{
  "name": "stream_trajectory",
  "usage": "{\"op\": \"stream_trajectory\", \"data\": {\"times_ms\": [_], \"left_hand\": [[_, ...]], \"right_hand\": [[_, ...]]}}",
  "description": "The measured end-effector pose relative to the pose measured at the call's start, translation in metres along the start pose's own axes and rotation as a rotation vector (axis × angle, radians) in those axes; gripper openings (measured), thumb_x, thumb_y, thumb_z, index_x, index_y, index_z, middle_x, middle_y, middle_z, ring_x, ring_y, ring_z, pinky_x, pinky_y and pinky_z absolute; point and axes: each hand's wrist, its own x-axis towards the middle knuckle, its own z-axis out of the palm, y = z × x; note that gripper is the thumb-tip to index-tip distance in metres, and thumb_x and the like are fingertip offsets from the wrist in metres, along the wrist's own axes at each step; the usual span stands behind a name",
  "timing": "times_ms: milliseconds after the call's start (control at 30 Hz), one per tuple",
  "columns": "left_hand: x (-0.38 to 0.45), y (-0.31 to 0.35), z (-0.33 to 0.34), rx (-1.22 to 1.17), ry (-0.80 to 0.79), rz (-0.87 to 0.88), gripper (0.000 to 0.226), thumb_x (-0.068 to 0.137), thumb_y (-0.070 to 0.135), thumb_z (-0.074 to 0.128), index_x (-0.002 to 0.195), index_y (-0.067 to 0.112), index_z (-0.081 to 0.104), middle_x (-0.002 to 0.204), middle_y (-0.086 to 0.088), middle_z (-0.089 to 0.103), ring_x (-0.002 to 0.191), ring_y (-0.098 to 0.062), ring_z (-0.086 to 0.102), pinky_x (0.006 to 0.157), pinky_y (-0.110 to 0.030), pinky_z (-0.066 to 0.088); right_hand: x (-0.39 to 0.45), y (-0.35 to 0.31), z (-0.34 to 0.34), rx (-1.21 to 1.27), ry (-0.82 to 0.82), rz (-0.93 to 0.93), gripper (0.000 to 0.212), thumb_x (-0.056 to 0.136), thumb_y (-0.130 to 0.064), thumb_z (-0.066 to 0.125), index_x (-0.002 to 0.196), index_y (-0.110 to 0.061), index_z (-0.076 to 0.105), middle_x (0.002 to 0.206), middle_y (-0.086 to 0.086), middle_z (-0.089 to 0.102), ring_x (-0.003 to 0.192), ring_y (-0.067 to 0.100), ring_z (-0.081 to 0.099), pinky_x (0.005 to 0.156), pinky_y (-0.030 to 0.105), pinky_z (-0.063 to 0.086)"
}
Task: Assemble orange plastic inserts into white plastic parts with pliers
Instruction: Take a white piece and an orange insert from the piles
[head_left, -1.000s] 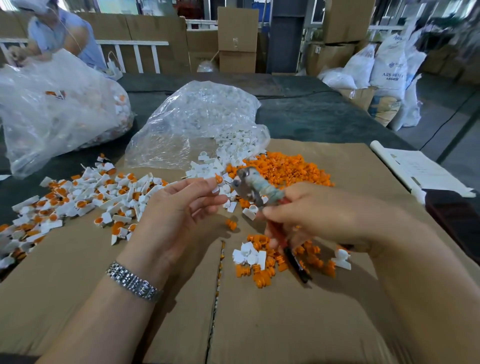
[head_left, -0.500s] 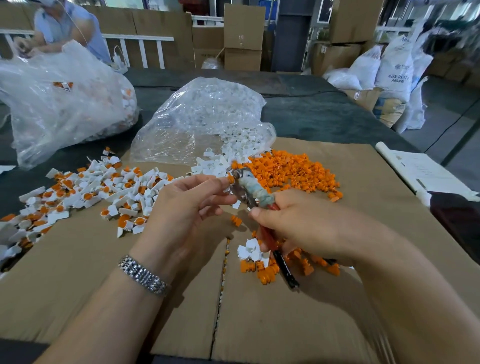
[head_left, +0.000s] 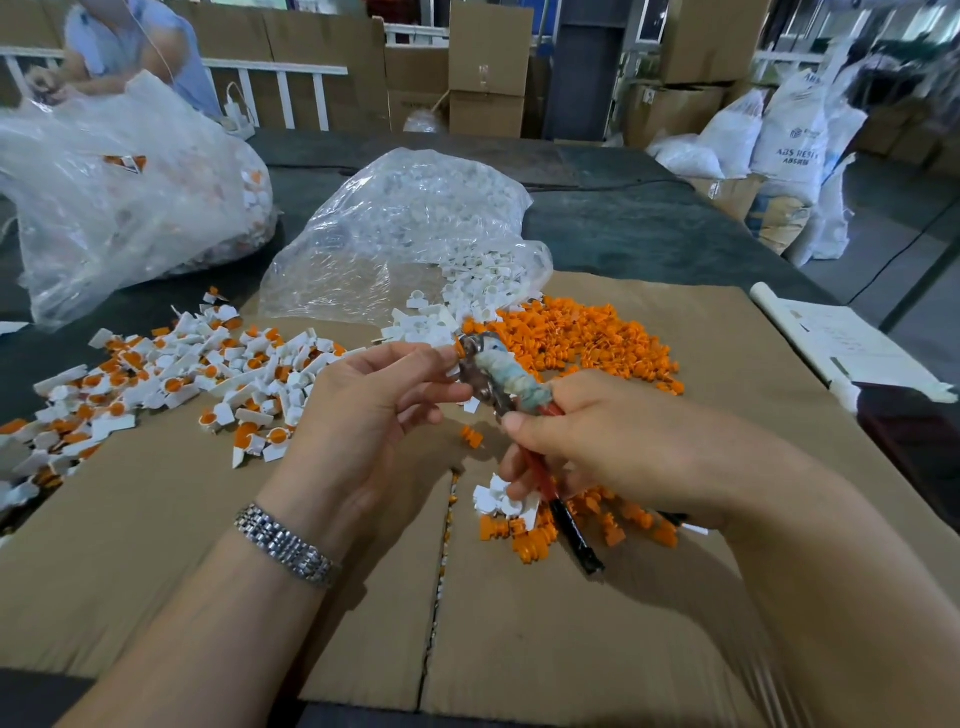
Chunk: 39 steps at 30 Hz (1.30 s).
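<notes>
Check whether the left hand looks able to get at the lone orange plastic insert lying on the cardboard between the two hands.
Probably yes: the lone orange plastic insert lies uncovered on the cardboard sheet just beside the left hand, though its fingertips are busy at the pliers.

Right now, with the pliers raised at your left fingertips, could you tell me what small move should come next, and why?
Probably squeeze the pliers handles with the right hand. The left hand pinches something small at the plier head, too hidden to identify; it is likely a part awaiting pressing, given the finished pieces piled left.
</notes>
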Motion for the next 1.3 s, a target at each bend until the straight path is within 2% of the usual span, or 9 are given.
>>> {"op": "stream_trajectory", "data": {"times_ms": [100,267,433,567,733,800,967,1133,1300], "left_hand": [[0.0,0.0,0.0,0.02,-0.009,0.0,0.015,0.072,0.015,0.079,0.083,0.006,0.074,0.081,-0.012,0.076,0.067,-0.015,0.073,0.051,-0.016,0.05],[0.001,-0.001,-0.001,0.048,-0.013,-0.002,0.016,0.072,0.015,0.079,0.083,0.005,0.074,0.082,-0.012,0.076,0.068,-0.015,0.073,0.052,-0.017,0.051],[0.003,-0.002,-0.004,0.055,-0.006,-0.033,0.006,0.079,0.007,0.077,0.074,0.009,0.074,0.074,-0.011,0.073,0.066,-0.016,0.073,0.054,-0.018,0.053],[0.003,-0.002,-0.005,0.061,-0.013,-0.043,0.005,0.074,0.011,0.079,0.074,0.009,0.075,0.074,-0.011,0.073,0.068,-0.019,0.074,0.054,-0.019,0.055],[0.004,-0.002,-0.004,0.047,-0.016,-0.018,0.006,0.078,0.014,0.079,0.078,0.009,0.075,0.076,-0.012,0.074,0.071,-0.02,0.075,0.058,-0.02,0.056],[0.004,-0.001,-0.006,0.09,0.049,0.005,0.008,0.088,0.011,0.075,0.08,0.01,0.076,0.077,-0.012,0.075,0.071,-0.02,0.074,0.056,-0.021,0.056],[0.01,-0.003,-0.017,0.769,0.281,0.202,0.01,0.094,0.02,0.073,0.084,0.02,0.075,0.07,0.001,0.074,0.055,0.0,0.065,0.055,-0.02,0.049],[0.018,-0.001,-0.027,1.041,0.527,0.369,0.009,0.092,0.017,0.069,0.089,0.024,0.064,0.091,0.005,0.069,0.081,-0.019,0.067,0.073,-0.039,0.055],[0.018,-0.017,-0.016,1.237,0.138,0.553,0.025,0.098,0.011,0.06,0.116,0.026,0.068,0.115,0.008,0.062,0.09,-0.002,0.061,0.075,-0.018,0.047]], "right_hand": [[0.0,0.0,0.0,0.003,-0.006,-0.003,0.036,0.107,-0.033,0.045,0.097,-0.006,0.066,0.086,0.004,0.077,0.083,0.017,0.075,0.09,0.044,0.059],[-0.003,-0.002,0.006,-0.075,0.08,-0.016,0.041,0.107,-0.038,0.044,0.082,-0.009,0.06,0.06,-0.001,0.065,0.053,0.01,0.062,0.054,0.024,0.048],[0.0,-0.004,0.022,-0.177,0.202,-0.041,0.037,0.106,-0.038,0.045,0.082,-0.011,0.053,0.068,0.009,0.054,0.058,0.024,0.05,0.069,0.051,0.055],[0.003,0.002,0.024,-0.219,0.238,-0.052,0.035,0.106,-0.038,0.045,0.099,-0.008,0.06,0.075,0.012,0.06,0.058,0.024,0.051,0.067,0.046,0.055],[-0.004,0.008,0.002,-0.167,0.125,-0.024,0.054,0.098,-0.059,0.046,0.079,-0.012,0.063,0.064,0.005,0.07,0.059,0.016,0.065,0.068,0.032,0.056],[0.0,0.015,-0.013,-0.216,0.163,0.013,0.051,0.088,-0.07,0.047,0.085,-0.021,0.063,0.076,0.004,0.072,0.071,0.02,0.069,0.077,0.042,0.057],[0.043,0.047,-0.037,-0.408,0.43,0.14,0.036,0.096,-0.052,0.056,0.097,-0.017,0.055,0.095,0.01,0.064,0.084,0.026,0.062,0.076,0.043,0.052],[0.064,0.072,-0.031,-0.708,0.559,0.264,0.06,0.092,-0.066,0.053,0.121,-0.014,0.052,0.127,0.016,0.056,0.119,0.037,0.053,0.096,0.049,0.042],[0.069,0.074,-0.014,-0.757,0.568,0.266,0.073,0.092,-0.073,0.045,0.132,-0.012,0.05,0.138,0.019,0.048,0.13,0.039,0.044,0.104,0.054,0.038]]}}
